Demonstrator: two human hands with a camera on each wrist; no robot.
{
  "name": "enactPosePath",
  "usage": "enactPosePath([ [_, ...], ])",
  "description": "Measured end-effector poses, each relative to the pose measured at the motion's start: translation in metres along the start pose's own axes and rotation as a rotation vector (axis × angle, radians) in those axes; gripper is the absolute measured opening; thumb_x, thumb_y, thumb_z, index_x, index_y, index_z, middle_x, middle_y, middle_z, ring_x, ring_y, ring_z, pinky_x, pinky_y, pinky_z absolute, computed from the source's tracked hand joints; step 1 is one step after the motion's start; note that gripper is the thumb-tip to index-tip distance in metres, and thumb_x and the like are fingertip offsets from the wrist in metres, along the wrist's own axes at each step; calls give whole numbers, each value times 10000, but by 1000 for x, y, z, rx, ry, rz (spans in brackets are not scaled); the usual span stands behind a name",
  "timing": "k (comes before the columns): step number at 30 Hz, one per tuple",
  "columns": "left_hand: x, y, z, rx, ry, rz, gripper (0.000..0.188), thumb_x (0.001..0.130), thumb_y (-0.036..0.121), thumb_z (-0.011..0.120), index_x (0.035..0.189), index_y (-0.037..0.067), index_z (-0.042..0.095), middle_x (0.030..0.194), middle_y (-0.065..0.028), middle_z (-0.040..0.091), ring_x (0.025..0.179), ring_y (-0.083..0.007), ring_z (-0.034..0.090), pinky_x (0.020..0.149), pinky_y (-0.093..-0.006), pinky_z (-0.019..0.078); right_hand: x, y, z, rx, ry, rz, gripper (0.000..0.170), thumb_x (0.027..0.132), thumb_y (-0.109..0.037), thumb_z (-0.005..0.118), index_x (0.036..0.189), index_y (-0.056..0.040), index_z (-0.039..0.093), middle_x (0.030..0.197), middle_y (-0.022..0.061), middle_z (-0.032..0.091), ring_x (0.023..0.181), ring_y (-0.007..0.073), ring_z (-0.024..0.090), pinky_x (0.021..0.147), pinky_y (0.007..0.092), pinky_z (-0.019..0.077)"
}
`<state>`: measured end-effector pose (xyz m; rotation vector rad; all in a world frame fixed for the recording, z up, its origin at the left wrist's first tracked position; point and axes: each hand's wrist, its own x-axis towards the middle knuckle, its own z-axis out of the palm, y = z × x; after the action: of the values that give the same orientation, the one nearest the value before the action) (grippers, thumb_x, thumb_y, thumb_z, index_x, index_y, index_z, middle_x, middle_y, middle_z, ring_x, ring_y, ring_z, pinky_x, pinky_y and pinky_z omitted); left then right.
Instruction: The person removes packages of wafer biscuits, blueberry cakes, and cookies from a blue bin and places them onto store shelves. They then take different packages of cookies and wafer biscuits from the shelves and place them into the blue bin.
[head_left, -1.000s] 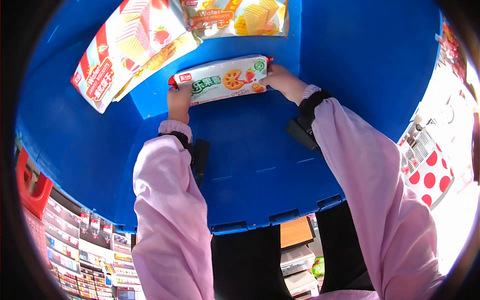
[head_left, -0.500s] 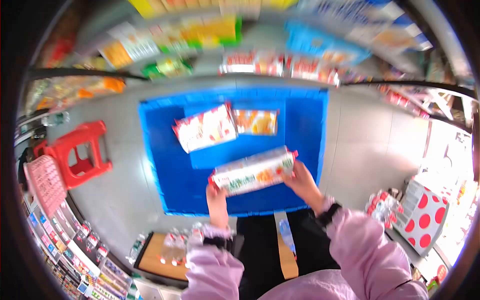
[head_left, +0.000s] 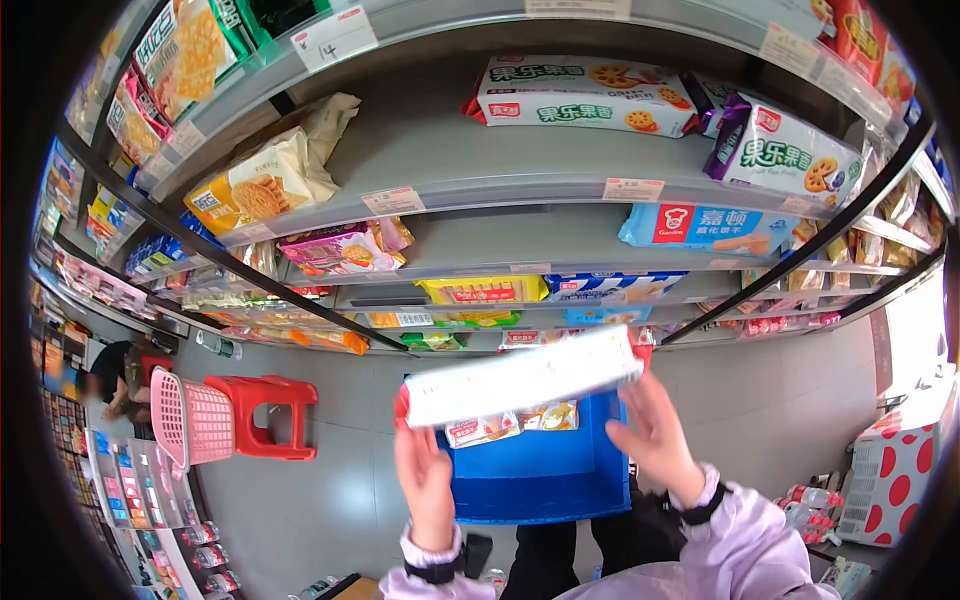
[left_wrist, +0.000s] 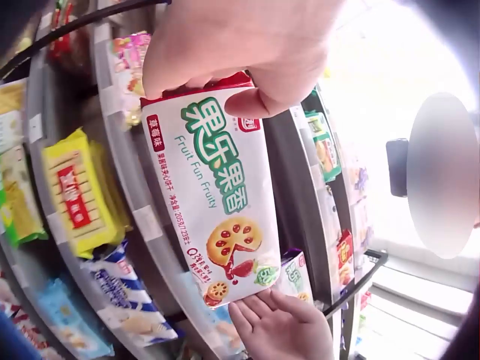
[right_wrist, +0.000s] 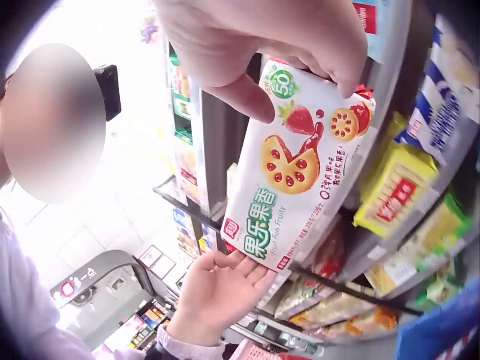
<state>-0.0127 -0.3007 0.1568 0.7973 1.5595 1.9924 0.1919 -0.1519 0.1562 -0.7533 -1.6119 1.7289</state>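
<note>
A long white pack of Fruit Fun Fruity biscuits (head_left: 525, 378) with red ends is level above the blue crate, spanning both hands. My left hand (head_left: 428, 490) supports its left end with fairly straight fingers. At the opposite end, my right hand (head_left: 662, 445) touches it with spread fingers, its thumb off the pack in the head view. The wrist views show the printed front, with a strawberry and a cookie on the pack (left_wrist: 206, 195). In the right wrist view the left palm (right_wrist: 217, 289) faces up under the pack's lower end.
The blue crate (head_left: 520, 495) on the floor holds two wafer packs (head_left: 485, 430). Shelves of biscuits rise ahead, with similar Fruity packs (head_left: 590, 95) on an upper shelf. A red stool (head_left: 290, 390) and a pink basket (head_left: 200, 415) stand left, a dotted box (head_left: 895, 470) right.
Both hands have lifted the biscuit pack up out of the crate and tilted it, so a plain white side now faces the head view. The head view has swung up to the shelves.
</note>
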Motion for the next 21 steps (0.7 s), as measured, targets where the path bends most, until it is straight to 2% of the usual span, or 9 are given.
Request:
enactPosePath([
  [2,40,7,11,32,-9,86,626,746,-122,330,1352,-50,190,1400,-181,240,1323,-266,199,1091,-390,139,32,-3,1,22,33,-159,740,755,61,586,1364,5,170,1376,137,279,1279,219,283,1047,377,229],
  [6,105,10,43,-40,-72,102,635,746,-98,341,1357,-48,175,1385,-175,265,1317,-257,212,1093,-363,117,84,-17,-4,73,79,-219,724,747,79,558,1361,-4,183,1352,134,312,1275,218,288,1047,373,225],
  [9,116,9,56,-50,-71,84,629,738,-96,351,1346,-54,199,1376,-175,277,1309,-258,227,1091,-369,126,93,-22,-17,51,73,-256,732,745,77,563,1364,-11,183,1355,129,307,1278,220,282,1048,372,217],
  [12,98,23,66,-29,-48,128,631,720,-100,355,1335,-59,221,1369,-175,287,1304,-261,237,1088,-381,134,70,-41,-25,37,72,-193,744,747,73,569,1369,-11,171,1368,130,286,1283,222,270,1050,374,210],
  [17,102,87,86,-44,-85,308,654,730,8,419,1344,-59,204,1378,-183,272,1309,-284,225,1086,-393,119,62,-97,-35,-102,12,-416,786,740,34,584,1370,40,115,1397,159,208,1293,258,246,1050,394,204],
  [18,112,97,91,-114,-97,322,665,717,-75,386,1350,-60,183,1382,-188,266,1308,-291,231,1080,-380,135,67,-108,-33,-81,71,-436,773,733,43,577,1363,46,129,1383,158,238,1285,253,261,1052,393,204],
  [21,151,108,108,-106,-206,368,641,730,-92,373,1348,-47,207,1372,-171,294,1301,-263,251,1075,-366,149,102,-133,-31,-130,192,-511,707,732,52,563,1336,52,196,1320,157,332,1249,239,321,1049,367,221],
])
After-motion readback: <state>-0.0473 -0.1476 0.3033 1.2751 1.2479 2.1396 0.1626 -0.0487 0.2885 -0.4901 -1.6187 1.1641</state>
